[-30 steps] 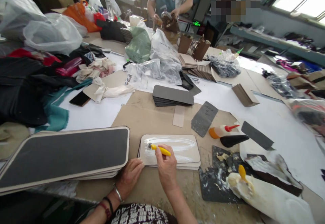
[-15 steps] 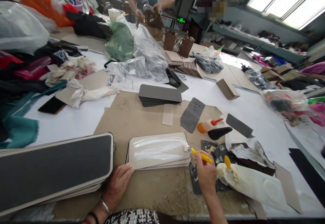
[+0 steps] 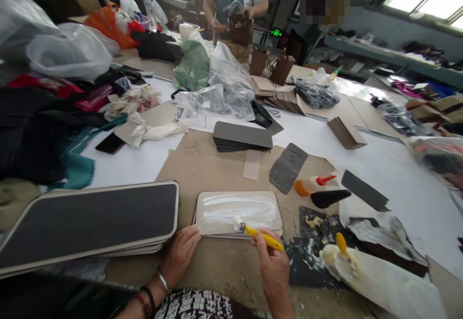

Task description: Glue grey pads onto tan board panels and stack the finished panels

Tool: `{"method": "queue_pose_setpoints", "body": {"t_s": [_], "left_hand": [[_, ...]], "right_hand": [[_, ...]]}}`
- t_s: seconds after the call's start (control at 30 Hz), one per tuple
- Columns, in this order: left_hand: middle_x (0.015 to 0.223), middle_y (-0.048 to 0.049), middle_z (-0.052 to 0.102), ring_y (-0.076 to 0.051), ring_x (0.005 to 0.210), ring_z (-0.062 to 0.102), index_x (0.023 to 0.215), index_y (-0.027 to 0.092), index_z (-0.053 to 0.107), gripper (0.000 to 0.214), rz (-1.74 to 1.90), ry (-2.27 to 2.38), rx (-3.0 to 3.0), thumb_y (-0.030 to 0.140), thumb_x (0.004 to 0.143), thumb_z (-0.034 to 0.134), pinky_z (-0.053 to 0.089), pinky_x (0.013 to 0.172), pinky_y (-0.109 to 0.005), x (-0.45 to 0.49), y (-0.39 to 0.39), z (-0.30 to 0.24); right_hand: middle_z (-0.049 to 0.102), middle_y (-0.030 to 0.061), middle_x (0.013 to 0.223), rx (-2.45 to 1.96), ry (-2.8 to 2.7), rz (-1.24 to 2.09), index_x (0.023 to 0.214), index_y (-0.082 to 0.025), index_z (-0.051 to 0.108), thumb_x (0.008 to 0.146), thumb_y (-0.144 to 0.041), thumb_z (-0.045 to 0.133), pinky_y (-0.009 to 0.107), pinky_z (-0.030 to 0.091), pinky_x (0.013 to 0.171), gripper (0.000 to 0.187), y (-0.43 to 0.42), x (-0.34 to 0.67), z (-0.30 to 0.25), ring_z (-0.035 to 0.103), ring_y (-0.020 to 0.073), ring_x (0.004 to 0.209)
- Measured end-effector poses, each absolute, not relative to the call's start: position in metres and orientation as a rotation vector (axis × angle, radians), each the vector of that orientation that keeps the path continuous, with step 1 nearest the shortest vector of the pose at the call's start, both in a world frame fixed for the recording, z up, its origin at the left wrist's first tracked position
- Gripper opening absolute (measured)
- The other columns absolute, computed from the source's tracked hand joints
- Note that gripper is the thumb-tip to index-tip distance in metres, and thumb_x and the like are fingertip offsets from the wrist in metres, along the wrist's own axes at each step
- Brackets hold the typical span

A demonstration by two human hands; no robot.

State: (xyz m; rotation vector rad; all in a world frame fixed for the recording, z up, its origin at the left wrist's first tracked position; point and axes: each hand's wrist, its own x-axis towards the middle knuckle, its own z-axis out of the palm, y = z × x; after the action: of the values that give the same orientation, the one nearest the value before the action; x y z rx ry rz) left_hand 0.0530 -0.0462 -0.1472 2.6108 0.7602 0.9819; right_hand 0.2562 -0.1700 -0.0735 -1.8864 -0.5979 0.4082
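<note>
Across from me, the right hand (image 3: 272, 261) is clamped on a yellow-handled brush (image 3: 265, 240), bristles against a white-streaked, beige, round-cornered panel (image 3: 238, 207) on the brown-covered surface (image 3: 224, 263); the left hand (image 3: 183, 249) touches its near-left corner, whether pinching I can't tell.

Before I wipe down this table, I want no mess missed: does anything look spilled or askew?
Yes: the dark sheet beside the right hand bears scattered white smears and yellowish lumps; odd because they are uneven, perhaps dripped paste.

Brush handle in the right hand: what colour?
Yellow; the brush handle shows best in the head view.
</note>
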Motion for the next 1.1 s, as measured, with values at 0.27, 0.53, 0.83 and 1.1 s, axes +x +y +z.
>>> {"method": "queue_pose_setpoints", "body": {"t_s": [0.27,0.53,0.83,1.1], "left_hand": [[0.092,-0.0064,0.062,-0.014,0.092,0.057,0.094,0.015,0.059,0.020,0.991,0.870,2.606,0.016,0.087,0.040,0.051,0.081,-0.027,0.056,-0.051,-0.141],[0.088,-0.0045,0.062,-0.013,0.088,0.058,0.092,0.017,0.059,0.022,1.025,0.851,2.630,0.019,0.088,0.038,0.051,0.079,-0.025,0.054,-0.051,-0.137],[0.088,-0.0047,0.064,-0.016,0.085,0.059,0.096,0.018,0.059,0.028,1.028,0.512,2.831,0.019,0.089,0.032,0.048,0.078,-0.029,0.046,-0.043,-0.150],[0.062,0.0006,0.058,-0.011,0.060,0.056,0.069,0.020,0.057,0.031,1.006,0.616,2.597,0.033,0.088,0.037,0.048,0.063,-0.022,0.080,-0.057,-0.111]], "right_hand": [[0.060,0.0062,0.087,-1.660,-0.818,0.603,0.088,-0.017,0.059,0.079,-0.040,0.051,0.031,0.048,0.072,0.026,-0.113,0.219,-0.075,0.058,0.0172,0.078],[0.059,0.0070,0.085,-1.819,-0.894,0.336,0.087,-0.017,0.058,0.082,-0.039,0.048,0.031,0.046,0.075,0.025,-0.124,0.239,-0.072,0.055,0.0174,0.080],[0.062,0.0083,0.083,-2.160,-0.464,-0.040,0.087,-0.016,0.058,0.078,-0.051,0.047,0.032,0.049,0.067,0.037,-0.247,0.317,-0.032,0.060,0.0194,0.072],[0.064,0.0102,0.075,-2.391,-0.162,-0.190,0.081,-0.018,0.057,0.066,-0.070,0.043,0.037,0.047,0.070,0.056,-0.315,0.358,-0.006,0.060,0.0276,0.078]]}}
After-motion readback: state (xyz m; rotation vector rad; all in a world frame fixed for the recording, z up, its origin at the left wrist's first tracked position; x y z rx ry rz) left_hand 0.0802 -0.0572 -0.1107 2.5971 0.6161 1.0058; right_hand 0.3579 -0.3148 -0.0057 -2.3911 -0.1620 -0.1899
